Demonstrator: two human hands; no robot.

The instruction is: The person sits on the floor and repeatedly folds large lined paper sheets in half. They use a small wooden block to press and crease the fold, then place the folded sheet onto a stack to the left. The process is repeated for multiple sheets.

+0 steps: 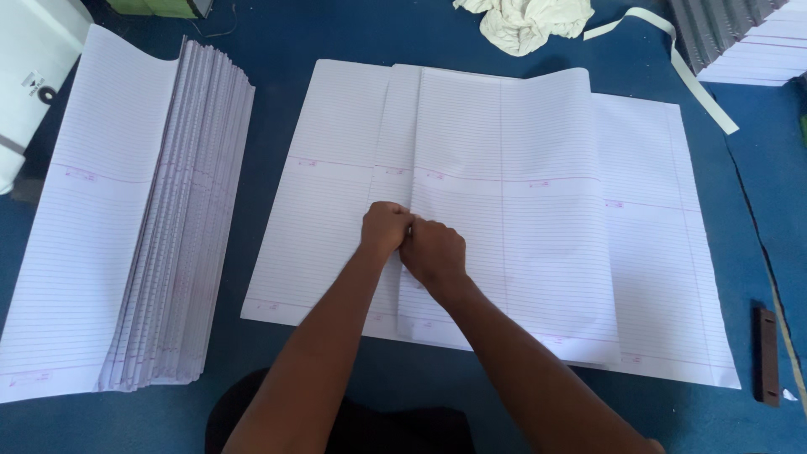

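Both fists, left hand (385,229) and right hand (434,254), grip closed, press the fold edge of ruled sheets (504,210) at counter (336,34) centre. Stack (126,227) at 9 o'clock; bare counter between.

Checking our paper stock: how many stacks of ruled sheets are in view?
3: a fanned stack at left, the spread sheets under both hands in the middle, and a stack at top right, partly cut off.
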